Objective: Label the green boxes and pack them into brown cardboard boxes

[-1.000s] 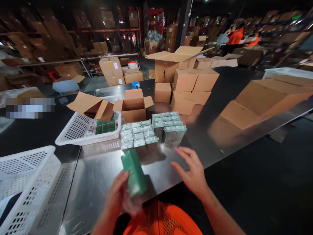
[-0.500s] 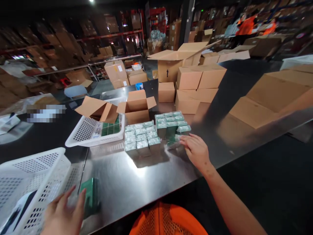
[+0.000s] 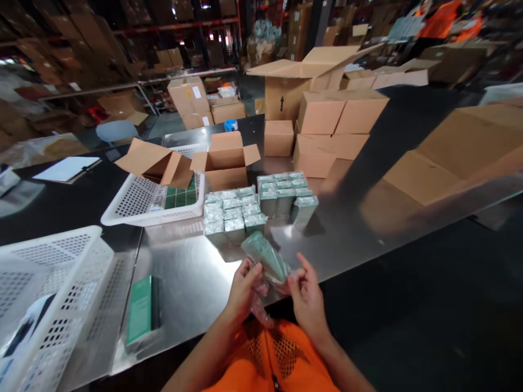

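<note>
Both my hands hold one small green box in clear film just above the near edge of the steel table. My left hand grips its lower left side and my right hand pinches the film on its right. Beyond it stand two blocks of the same film-wrapped green boxes. An unwrapped green box lies flat on the table to my left, next to a white basket.
A second white basket holds green boxes and an open carton. Another open carton stands behind the blocks. Closed brown cartons stack at the back; flat cardboard lies right. A clipboard lies far left.
My left hand set the unwrapped green box down by the near basket and came back to centre. My right hand took a wrapped box from the right block; both hands now hold it.
</note>
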Motion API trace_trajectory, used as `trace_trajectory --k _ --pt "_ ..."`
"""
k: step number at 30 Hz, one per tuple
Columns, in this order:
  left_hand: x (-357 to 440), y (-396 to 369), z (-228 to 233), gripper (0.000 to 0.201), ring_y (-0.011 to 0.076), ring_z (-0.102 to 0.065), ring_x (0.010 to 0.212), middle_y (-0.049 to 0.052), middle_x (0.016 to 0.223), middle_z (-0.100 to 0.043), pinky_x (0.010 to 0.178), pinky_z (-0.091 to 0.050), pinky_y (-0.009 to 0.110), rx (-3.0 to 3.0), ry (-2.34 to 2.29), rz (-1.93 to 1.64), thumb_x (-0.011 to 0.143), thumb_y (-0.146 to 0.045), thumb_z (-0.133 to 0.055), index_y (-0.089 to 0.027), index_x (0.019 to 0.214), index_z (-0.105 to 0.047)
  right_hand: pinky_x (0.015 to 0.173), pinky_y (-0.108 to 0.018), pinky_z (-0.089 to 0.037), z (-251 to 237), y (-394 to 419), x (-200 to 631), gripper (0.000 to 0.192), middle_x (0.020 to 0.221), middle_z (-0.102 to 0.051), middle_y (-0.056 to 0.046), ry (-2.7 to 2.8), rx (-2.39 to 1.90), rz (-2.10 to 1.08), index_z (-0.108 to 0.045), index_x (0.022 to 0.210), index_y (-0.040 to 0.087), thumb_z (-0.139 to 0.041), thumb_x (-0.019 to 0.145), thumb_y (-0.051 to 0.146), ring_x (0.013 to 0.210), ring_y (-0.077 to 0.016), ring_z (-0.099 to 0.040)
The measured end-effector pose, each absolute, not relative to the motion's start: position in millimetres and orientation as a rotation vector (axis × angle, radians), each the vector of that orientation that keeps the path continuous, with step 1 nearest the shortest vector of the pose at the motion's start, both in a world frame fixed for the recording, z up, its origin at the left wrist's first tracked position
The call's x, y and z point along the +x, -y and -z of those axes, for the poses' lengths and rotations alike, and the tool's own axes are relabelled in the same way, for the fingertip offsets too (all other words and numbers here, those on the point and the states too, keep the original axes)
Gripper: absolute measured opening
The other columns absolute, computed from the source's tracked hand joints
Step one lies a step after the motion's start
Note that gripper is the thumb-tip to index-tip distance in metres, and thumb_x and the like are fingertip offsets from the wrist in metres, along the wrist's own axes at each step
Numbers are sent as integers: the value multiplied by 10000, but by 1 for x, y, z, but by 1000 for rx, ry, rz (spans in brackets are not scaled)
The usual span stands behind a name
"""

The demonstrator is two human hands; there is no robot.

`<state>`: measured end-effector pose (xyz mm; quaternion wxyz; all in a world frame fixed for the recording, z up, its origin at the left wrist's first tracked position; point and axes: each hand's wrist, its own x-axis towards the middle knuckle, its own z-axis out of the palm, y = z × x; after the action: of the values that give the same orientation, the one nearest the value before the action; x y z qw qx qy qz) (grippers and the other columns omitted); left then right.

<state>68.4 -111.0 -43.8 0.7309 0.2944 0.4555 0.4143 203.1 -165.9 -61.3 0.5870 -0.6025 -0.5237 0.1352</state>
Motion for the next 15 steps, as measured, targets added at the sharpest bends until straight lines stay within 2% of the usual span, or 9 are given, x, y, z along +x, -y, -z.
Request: trace_trajectory --k 1,3,5,7,9,12,13,15 --pt "62 109 43 608 72 -456 437 -74 652 -565 438 -377 189 631 -1008 -914 619 -599 -812 -212 999 -536 553 -242 -561 63 172 192 379 746 -560 15 1309 -1368 -403 -527 1364 215 -510 985 231 600 -142 -597" --pt "50 105 39 630 97 -525 491 -55 706 -608 458 -406 198 612 -1021 -905 611 -585 -826 -221 1036 -538 602 -260 -572 63 179 174 358 790 -570 -15 1501 -1237 -517 -617 1294 252 -477 973 176 671 -158 -613" --pt "40 102 35 564 110 -572 560 -31 704 -626 516 -440 203 610 -1042 -892 614 -527 -855 -185 969 -581 623 -272 -566 57 179 165 337 796 -584 -36 1681 -1062 -546 -708 1125 257 -453 947 126 715 -172 -612" --pt "32 103 31 485 115 -582 583 -13 674 -633 560 -457 211 609 -1057 -883 604 -461 -880 -148 867 -619 670 -287 -570 49 175 162 333 841 -629 -52 1846 -890 -579 -718 1042 253 -455 914 93 781 -186 -623" --pt "22 108 27 449 122 -582 574 -3 663 -647 575 -467 227 598 -1057 -890 610 -440 -874 -130 845 -649 708 -301 -582 43 170 163 353 893 -655 -51 1908 -836 -622 -665 1139 252 -489 885 83 803 -189 -632" --pt "2 124 24 466 160 -630 634 29 752 -706 629 -505 265 591 -1056 -953 628 -433 -861 -131 934 -679 681 -311 -606 41 164 161 530 924 -621 -53 1805 -989 -548 -523 1358 256 -597 850 126 785 -194 -634" --pt "-6 131 25 479 177 -651 677 45 801 -726 667 -520 282 599 -1059 -978 634 -418 -864 -133 975 -685 706 -328 -618 42 162 157 578 995 -613 -76 1786 -1030 -504 -505 1388 258 -632 836 142 838 -208 -646" --pt "-22 145 27 484 199 -677 771 69 901 -747 755 -532 305 624 -1074 -1017 658 -384 -865 -142 1039 -690 835 -386 -620 47 158 145 594 1228 -563 -141 1848 -1011 -471 -522 1398 260 -638 827 143 1064 -265 -637"
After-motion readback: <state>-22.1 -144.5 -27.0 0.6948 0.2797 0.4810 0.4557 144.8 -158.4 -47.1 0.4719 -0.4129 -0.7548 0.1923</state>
